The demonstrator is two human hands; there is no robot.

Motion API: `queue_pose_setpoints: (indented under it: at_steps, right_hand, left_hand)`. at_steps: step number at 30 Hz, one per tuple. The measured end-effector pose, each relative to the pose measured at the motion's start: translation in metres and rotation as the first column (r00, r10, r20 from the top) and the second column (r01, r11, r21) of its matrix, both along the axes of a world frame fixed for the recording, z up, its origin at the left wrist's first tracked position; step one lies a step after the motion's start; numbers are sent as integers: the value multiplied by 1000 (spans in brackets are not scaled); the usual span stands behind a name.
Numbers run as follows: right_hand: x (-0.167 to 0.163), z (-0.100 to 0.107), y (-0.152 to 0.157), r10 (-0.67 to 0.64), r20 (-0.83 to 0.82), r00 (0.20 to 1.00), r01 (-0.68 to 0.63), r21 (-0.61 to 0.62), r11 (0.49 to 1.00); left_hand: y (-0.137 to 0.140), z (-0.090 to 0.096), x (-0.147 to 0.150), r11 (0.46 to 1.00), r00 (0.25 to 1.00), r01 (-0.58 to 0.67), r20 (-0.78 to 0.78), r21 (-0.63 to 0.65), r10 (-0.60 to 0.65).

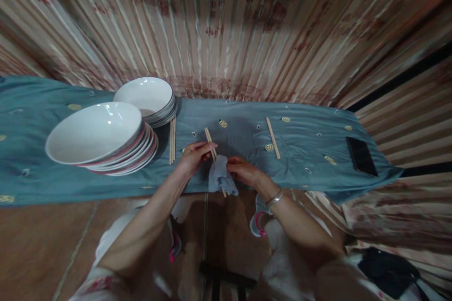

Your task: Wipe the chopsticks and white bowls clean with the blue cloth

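The held chopsticks (208, 135) are slanted from eleven toward five o'clock at the near side of the table (240, 120), pinched between the thumb and fingers of the left hand (195, 154), whose forearm is angled in from seven o'clock. Around their lower part a pale cloth (221, 169) is gripped by the right hand (245, 170), its forearm brought in from five o'clock. Stacked bowls (99, 134) are seen at nine.

Room at right
Between the right chopsticks (273, 138) and the phone (361, 156) a hand could pass; two bowl stacks (95, 134) block the left, a curtain (212, 56) the far side.
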State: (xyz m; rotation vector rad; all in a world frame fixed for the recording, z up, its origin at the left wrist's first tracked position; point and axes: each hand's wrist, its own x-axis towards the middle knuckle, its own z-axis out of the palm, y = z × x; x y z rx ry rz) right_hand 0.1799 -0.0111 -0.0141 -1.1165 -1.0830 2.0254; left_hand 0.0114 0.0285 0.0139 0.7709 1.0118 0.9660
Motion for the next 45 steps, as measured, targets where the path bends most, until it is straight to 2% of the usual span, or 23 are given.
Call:
queue_pose_setpoints:
  at_steps: [6, 11, 21, 30, 34, 38, 45]
  right_hand:
    - [1, 0, 5, -102, -46, 994, 101, -20, 995]
    - [-1, -2, 5, -143, -71, 987, 141, -35, 989]
    - [-7, -3, -5, 46, 26, 999, -46, -26, 999]
    - [-11, 1, -11, 152, 23, 988, -152, -12, 988]
    - [-11, 2, -12, 162, 20, 987, -162, 9, 987]
    - [-10, 4, -11, 108, 15, 994, -108, 20, 994]
    - [-8, 5, -4, -90, -31, 995, 90, 3, 996]
  left_hand:
    - [-4, -4, 5, 996, 996, 91, -6, -20, -91]
    - [-4, -6, 7, 999, 999, 42, 6, -27, -42]
    - [6, -2, -4, 986, 986, -163, 16, -20, 164]
    - [10, -2, -12, 975, 976, -215, 30, 53, 214]
    - [11, -3, -11, 972, 972, -233, 24, 45, 232]
    - [7, -6, -5, 980, 979, -200, 32, 21, 200]
    - [-5, -8, 8, 999, 999, -45, -14, -16, 45]
